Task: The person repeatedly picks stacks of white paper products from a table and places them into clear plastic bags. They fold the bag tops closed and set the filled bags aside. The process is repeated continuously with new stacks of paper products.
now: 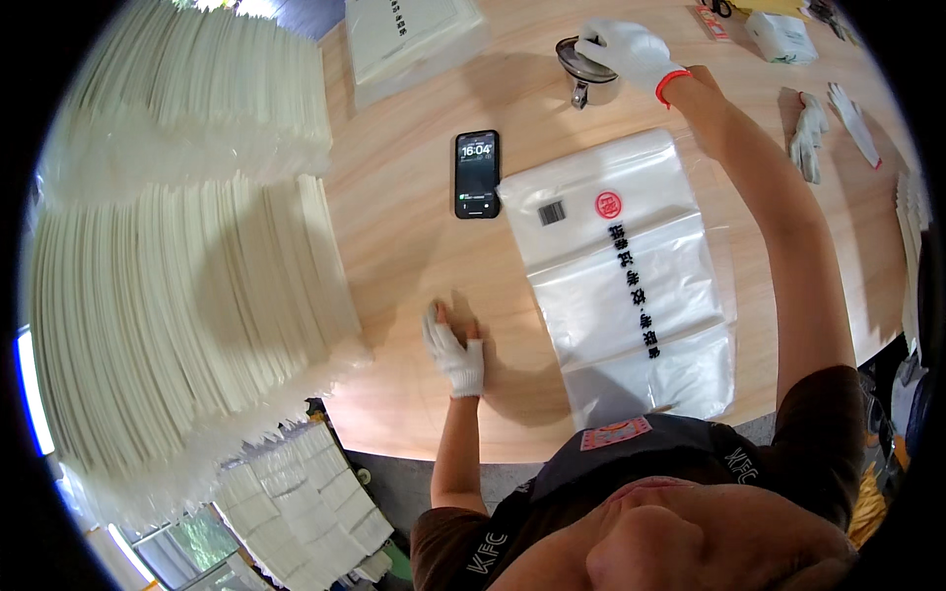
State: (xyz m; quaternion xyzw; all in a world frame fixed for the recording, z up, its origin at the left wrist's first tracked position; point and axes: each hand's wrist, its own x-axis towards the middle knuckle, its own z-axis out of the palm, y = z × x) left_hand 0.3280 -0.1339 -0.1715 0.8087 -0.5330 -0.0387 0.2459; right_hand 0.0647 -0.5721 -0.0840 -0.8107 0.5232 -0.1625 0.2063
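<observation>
Now the right hand (631, 54), in a white knit glove with a red cuff, lies over the top of a small metal cup (588, 74) at the far side of the table (414, 246); its fingers are curled down on the lid and rim, closed on the cup. The cup stands just beyond the far edge of a clear plastic bag (626, 286), which lies flat before the person; a black phone (477, 173) lies just left of the bag's far corner. The left hand (455, 353), also gloved, rests flat on the table left of the bag's near part, fingers spread and holding nothing.

The cup looks rigid and smooth, probably light, and I think the knit glove helps against slipping; the rim or the small side handle seems the best place to grip. The bag looks thin, limp and slippery; I judge it is best taken at an edge or corner.

Tall stacks of white sheets (187, 325) stand well left of the bag; a loose pair of gloves (813, 133) lies to its right.
</observation>
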